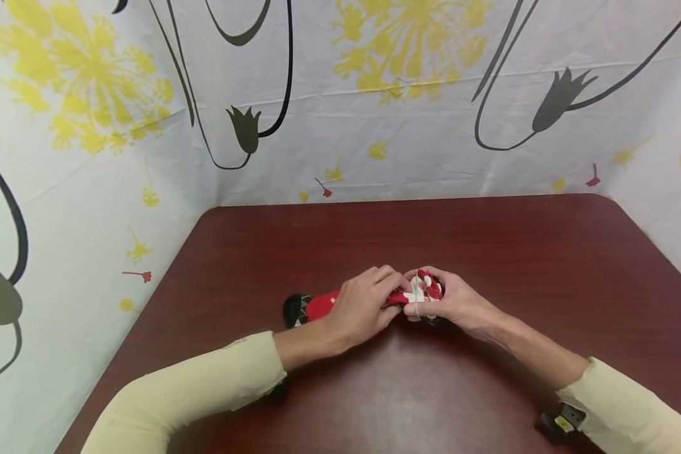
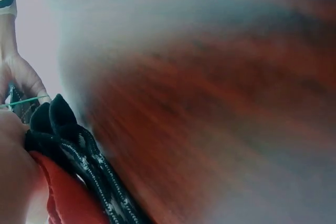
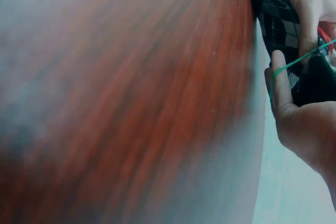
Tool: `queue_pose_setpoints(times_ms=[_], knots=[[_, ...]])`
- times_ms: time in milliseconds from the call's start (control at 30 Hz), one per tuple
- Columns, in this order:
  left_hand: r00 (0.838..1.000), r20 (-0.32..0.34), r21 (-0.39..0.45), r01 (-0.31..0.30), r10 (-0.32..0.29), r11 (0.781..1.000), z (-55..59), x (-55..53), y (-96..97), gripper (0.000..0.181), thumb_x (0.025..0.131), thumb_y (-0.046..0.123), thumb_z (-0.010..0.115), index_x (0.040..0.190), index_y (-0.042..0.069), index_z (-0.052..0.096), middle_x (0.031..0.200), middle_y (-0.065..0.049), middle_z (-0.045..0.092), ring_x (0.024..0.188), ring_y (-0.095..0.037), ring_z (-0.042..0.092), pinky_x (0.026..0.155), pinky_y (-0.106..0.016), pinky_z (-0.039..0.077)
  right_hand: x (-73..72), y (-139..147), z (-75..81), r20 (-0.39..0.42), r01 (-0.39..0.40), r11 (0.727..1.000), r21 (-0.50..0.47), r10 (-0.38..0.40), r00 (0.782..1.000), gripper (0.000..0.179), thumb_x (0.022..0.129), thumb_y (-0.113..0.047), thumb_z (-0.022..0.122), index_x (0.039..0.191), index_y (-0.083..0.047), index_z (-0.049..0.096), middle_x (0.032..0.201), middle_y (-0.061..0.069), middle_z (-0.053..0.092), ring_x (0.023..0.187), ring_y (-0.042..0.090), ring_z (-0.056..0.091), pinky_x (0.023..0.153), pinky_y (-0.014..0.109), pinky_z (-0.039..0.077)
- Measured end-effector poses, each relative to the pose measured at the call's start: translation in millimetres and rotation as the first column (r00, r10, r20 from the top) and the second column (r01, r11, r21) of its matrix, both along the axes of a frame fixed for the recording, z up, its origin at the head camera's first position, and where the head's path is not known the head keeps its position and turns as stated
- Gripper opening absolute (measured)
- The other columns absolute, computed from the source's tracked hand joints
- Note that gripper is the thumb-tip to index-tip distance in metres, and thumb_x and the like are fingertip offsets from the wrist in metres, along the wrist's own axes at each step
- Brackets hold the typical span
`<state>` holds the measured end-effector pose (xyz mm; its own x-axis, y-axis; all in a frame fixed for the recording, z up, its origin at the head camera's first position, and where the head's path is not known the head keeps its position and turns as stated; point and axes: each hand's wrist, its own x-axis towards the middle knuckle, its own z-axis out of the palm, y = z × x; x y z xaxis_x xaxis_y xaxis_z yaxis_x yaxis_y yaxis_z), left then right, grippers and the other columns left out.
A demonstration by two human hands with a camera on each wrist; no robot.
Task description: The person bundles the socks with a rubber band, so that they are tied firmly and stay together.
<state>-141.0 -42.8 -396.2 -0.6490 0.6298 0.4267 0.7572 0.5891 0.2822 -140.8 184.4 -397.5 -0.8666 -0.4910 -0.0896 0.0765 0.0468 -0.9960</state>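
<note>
A pair of socks (image 1: 320,305), red and black with white patterns, lies lengthwise across the table under both hands. My left hand (image 1: 366,299) grips its middle from above, covering part of the red fabric. At its right end, my right hand (image 1: 454,302) holds the folded part between thumb and fingers. A thin rubber band (image 3: 295,64), green in the wrist views, is stretched over the right hand's fingers and across the bundle. In the left wrist view, black patterned sock fabric (image 2: 94,166) shows beside red cloth.
The dark red-brown table (image 1: 431,391) has rounded far corners. A white cloth with yellow and grey flower prints (image 1: 352,157) hangs behind it and along the sides. A small black device (image 1: 562,421) sits at the right sleeve's cuff.
</note>
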Motion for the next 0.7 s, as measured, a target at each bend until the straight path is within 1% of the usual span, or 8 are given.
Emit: queue_pose_setpoints(times_ms=[100, 167, 267, 367, 433, 500, 700], knots=[[1.000, -0.002, 0.010, -0.004, 0.004, 1.000, 0.7, -1.2, 0.2, 0.033, 0.091, 0.024, 0.086, 0.120, 0.019, 0.071, 0.117, 0.005, 0.068, 0.103, -0.012, 0.063, 0.090, -0.026, 0.058, -1.4, -0.9, -0.1, 0.009, -0.019, 1.000, -0.025, 0.019, 1.000, 0.059, 0.089, -0.001, 0.084, 0.137, 0.009, 0.050, 0.115, 0.023, 0.067, 0.095, 0.029, 0.074, 0.086, 0.045, 0.063], [1.000, -0.005, 0.015, -0.010, 0.010, 1.000, 0.7, -1.7, 0.4, 0.037, 0.091, 0.023, 0.087, 0.122, 0.018, 0.068, 0.117, 0.004, 0.068, 0.103, -0.012, 0.063, 0.090, -0.026, 0.058, -2.8, -1.1, 0.1, 0.006, -0.033, 0.999, -0.025, 0.033, 0.999, 0.057, 0.089, -0.001, 0.084, 0.134, 0.009, 0.050, 0.114, 0.023, 0.067, 0.093, 0.029, 0.074, 0.084, 0.047, 0.063], [1.000, -0.020, 0.019, -0.003, 0.003, 1.000, 0.3, -2.6, 0.6, 0.045, 0.090, 0.022, 0.087, 0.130, 0.018, 0.066, 0.119, 0.004, 0.069, 0.101, -0.012, 0.063, 0.087, -0.026, 0.058, -5.2, -0.6, 0.9, -0.008, -0.062, 0.998, 0.006, 0.062, 0.998, 0.054, 0.089, -0.002, 0.084, 0.130, 0.009, 0.052, 0.111, 0.023, 0.067, 0.087, 0.030, 0.075, 0.080, 0.044, 0.064], [0.998, -0.053, 0.016, 0.026, -0.025, 1.000, -0.4, -3.9, 0.4, 0.044, 0.092, 0.021, 0.085, 0.132, 0.020, 0.069, 0.117, 0.004, 0.069, 0.099, -0.012, 0.062, 0.081, -0.025, 0.057, -7.4, 0.5, 1.7, -0.019, -0.098, 0.994, 0.052, 0.099, 0.995, 0.049, 0.090, -0.006, 0.084, 0.126, 0.008, 0.054, 0.110, 0.022, 0.067, 0.082, 0.031, 0.074, 0.075, 0.041, 0.064], [0.996, -0.074, 0.019, 0.043, -0.042, 0.999, -0.4, -4.7, -0.1, 0.038, 0.093, 0.019, 0.083, 0.129, 0.023, 0.073, 0.115, 0.005, 0.068, 0.098, -0.012, 0.062, 0.079, -0.025, 0.057, -8.3, 1.3, 1.9, -0.013, -0.122, 0.990, 0.070, 0.123, 0.992, 0.049, 0.090, -0.007, 0.084, 0.126, 0.008, 0.054, 0.110, 0.023, 0.068, 0.081, 0.032, 0.074, 0.074, 0.041, 0.064], [0.995, -0.087, 0.024, 0.047, -0.045, 0.999, -0.3, -5.2, -0.7, 0.032, 0.093, 0.018, 0.082, 0.124, 0.023, 0.075, 0.113, 0.005, 0.068, 0.098, -0.012, 0.062, 0.079, -0.025, 0.057, -8.9, 1.9, 1.9, 0.000, -0.139, 0.988, 0.070, 0.140, 0.990, 0.049, 0.091, -0.008, 0.083, 0.127, 0.008, 0.054, 0.111, 0.023, 0.068, 0.082, 0.032, 0.074, 0.075, 0.043, 0.064], [0.994, -0.101, 0.035, 0.033, -0.029, 0.999, 1.7, -5.0, -2.6, 0.025, 0.093, 0.015, 0.082, 0.117, 0.019, 0.075, 0.113, 0.005, 0.068, 0.099, -0.012, 0.064, 0.082, -0.026, 0.058, -8.0, 2.9, 1.6, 0.036, -0.157, 0.987, 0.042, 0.156, 0.987, 0.048, 0.092, -0.005, 0.081, 0.127, 0.011, 0.052, 0.107, 0.023, 0.071, 0.090, 0.032, 0.074, 0.077, 0.049, 0.064]])
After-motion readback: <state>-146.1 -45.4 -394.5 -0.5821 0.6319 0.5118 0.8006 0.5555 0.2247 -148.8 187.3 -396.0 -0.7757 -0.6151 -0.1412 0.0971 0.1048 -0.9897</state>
